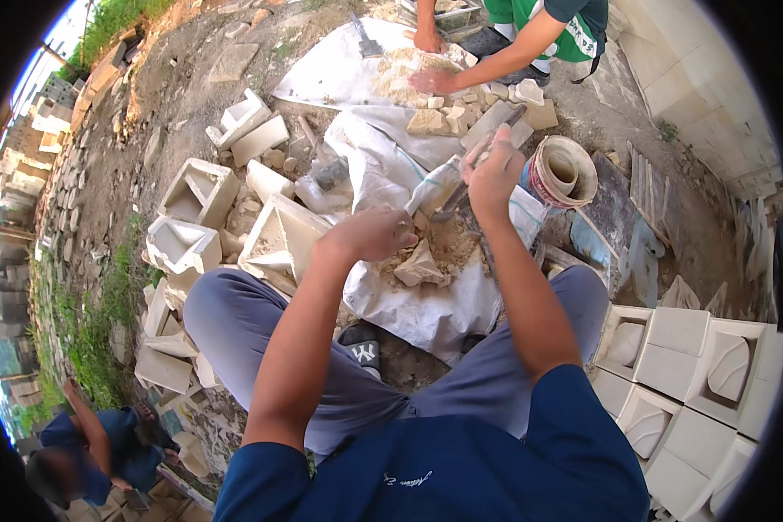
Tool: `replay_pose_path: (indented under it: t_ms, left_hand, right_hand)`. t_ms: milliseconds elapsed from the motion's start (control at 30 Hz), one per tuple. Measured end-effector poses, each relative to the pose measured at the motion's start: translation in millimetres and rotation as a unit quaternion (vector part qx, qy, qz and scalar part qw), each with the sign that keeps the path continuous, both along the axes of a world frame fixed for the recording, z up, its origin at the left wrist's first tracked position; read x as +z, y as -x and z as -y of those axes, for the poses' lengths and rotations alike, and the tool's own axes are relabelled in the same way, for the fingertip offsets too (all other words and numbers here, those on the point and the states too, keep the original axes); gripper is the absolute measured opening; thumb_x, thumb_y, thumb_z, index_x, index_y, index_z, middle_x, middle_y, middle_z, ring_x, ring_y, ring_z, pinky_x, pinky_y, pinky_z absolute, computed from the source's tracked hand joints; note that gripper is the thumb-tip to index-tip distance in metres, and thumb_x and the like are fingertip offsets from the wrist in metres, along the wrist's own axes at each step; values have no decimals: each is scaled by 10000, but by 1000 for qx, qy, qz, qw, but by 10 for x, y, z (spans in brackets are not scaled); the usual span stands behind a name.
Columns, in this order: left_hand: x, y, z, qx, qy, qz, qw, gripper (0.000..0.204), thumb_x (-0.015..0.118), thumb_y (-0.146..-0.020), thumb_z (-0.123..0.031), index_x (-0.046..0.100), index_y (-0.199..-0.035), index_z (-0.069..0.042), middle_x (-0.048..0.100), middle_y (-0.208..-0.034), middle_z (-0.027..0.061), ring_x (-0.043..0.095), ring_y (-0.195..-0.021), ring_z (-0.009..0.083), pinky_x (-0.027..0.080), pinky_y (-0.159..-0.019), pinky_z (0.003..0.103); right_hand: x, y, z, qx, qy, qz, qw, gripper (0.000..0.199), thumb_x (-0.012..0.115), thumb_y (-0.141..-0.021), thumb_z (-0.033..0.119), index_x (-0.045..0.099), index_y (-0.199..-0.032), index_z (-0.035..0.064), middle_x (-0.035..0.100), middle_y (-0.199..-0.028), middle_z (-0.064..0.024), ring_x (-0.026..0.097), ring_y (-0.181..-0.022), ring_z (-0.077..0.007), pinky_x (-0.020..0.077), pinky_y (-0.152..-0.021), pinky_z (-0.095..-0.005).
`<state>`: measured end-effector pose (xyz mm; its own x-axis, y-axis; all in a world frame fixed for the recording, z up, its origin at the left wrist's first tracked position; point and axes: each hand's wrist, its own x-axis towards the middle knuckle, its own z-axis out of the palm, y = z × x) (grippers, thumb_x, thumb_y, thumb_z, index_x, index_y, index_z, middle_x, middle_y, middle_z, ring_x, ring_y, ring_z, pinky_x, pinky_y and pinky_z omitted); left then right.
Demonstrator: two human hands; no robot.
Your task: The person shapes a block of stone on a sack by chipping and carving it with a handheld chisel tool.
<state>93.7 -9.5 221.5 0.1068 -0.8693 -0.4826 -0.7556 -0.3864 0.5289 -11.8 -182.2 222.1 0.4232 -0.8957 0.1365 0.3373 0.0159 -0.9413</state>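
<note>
Below right hand (493, 170) closed on tool (450, 204), pale stone chunk (422, 266), near loosely curled left hand (376, 233), hold unclear

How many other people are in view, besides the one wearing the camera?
2. One person is at the top, partly cut off, arms reaching over a sandy pile; another person is at the lower left. Others may be hidden.

1. I see stony dirt ground (181, 91) outdoors.
2. A pale wall (709, 74) bends along my upper right.
3. Green grass (91, 344) grows at left, with bright daylight glaring at the rim.
</note>
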Motion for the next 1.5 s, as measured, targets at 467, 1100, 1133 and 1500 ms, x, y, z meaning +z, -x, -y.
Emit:
replay_pose_path:
  t_ms: [467, 1100, 1133, 1500]
  left_hand:
    - [25, 46, 159, -1, 77, -5, 997, 473, 595, -971, -419, 599, -1279, -60, 623, -1256, 203, 566, -1206, 364, 443, -1023, 425]
    - [-178, -55, 67, -33, 19, 14, 999, 476, 601, -971, -413, 589, -1287, -57, 620, -1243, 203, 559, -1209, 355, 439, -1033, 413]
    - [-124, 6, 66, -15, 26, 3, 1000, 474, 600, -972, -411, 590, -1287, -57, 618, -1249, 200, 553, -1219, 350, 435, -1038, 412]
    - [122, 21, 128, -26, -42, 5, 999, 492, 585, -976, -436, 578, -1301, -67, 610, -1276, 199, 540, -1242, 355, 431, -1044, 417]
  right_hand:
    - [-94, 283, 44, 31, -37, 31, 998, 417, 422, -1027, 323, 455, -692, 76, 452, -602, -3, 398, -469, -118, 361, -442, -278]
    - [-45, 101, -98, 20, 25, -13, 999, 474, 330, -1027, 313, 445, -655, 42, 462, -551, -73, 423, -436, -167, 319, -421, -290]
    - [54, 123, -46, 6, -20, 10, 1000, 447, 334, -1012, 305, 439, -660, 50, 461, -558, -70, 426, -446, -168, 315, -423, -283]
    - [25, 164, -115, 65, -6, 4, 998, 450, 405, -1026, 268, 448, -630, 58, 462, -538, -21, 437, -459, -124, 382, -459, -288]
